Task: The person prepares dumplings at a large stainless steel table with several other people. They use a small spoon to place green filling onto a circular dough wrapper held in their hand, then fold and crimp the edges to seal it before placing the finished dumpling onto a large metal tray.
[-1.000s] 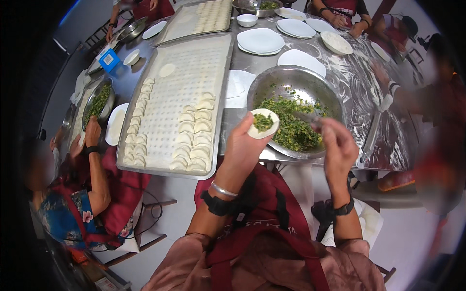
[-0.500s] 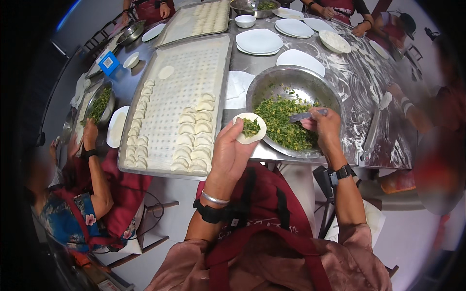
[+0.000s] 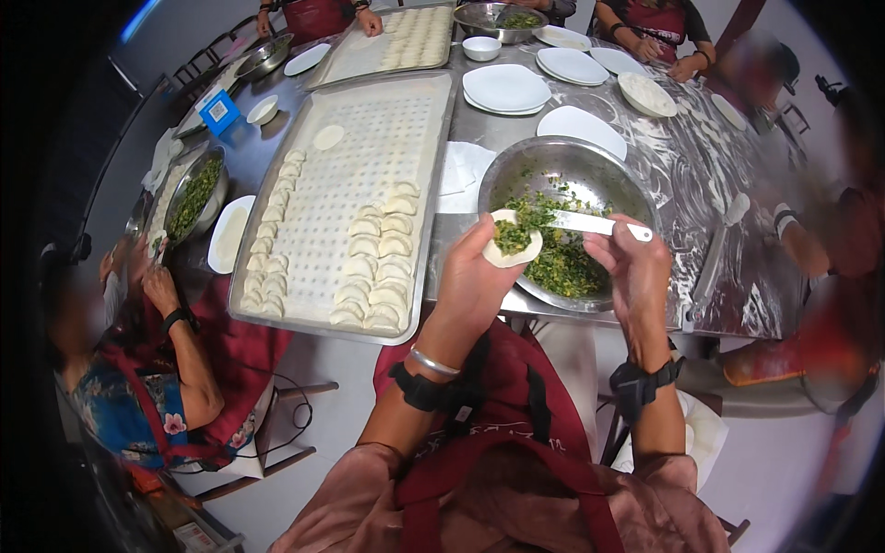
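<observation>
In my left hand [image 3: 472, 281] lies a round dumpling wrapper [image 3: 513, 253], held at its edge by thumb and fingers, with green chopped filling on it. My right hand [image 3: 636, 267] grips the handle end of a white spatula [image 3: 590, 223]. The spatula's far end carries a clump of filling [image 3: 532, 214] right over the wrapper. Beneath and behind both hands stands a steel mixing bowl [image 3: 564, 158] partly filled with the same green filling. Left of my left hand, a large metal tray [image 3: 318, 207] carries rows of folded dumplings [image 3: 376, 263] and one flat wrapper [image 3: 328, 138].
White square plates [image 3: 505, 88] and a bowl of flour [image 3: 647, 95] stand beyond the mixing bowl. A rolling pin [image 3: 719, 249] lies on the floury table at right. A co-worker's hand [image 3: 161, 288] is at left near another filling bowl [image 3: 196, 195]. Other people stand across the table.
My right hand has lifted the spatula out of the bowl, bringing a load of filling over the wrapper. My left hand has moved slightly right with the wrapper, now tilted.
</observation>
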The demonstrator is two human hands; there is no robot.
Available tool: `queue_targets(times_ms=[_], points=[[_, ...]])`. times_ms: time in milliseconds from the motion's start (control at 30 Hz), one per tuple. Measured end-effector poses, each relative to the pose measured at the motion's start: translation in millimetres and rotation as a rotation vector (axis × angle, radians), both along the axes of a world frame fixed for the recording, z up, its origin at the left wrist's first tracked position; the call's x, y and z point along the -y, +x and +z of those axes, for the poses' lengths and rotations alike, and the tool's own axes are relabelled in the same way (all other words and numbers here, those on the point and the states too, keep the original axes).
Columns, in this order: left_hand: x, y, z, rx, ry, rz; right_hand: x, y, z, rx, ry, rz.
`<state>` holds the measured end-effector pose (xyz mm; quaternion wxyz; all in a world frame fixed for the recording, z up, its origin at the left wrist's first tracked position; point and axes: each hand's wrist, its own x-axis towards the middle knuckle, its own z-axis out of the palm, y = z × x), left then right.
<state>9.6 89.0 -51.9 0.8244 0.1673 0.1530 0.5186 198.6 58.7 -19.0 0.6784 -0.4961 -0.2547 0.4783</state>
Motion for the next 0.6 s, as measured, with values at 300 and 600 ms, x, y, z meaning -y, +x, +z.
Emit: queue_targets(times_ms=[300,600], points=[[-4.9,4.6,22.1,0.088,-0.018,-0.034,38.7,-32.0,-26.1,1.296,0.729,0.027],[1.5,3.5,13.0,0.065,-0.113,-0.036,60.0,-15.0,-6.6,1.342,0.731,0.117]])
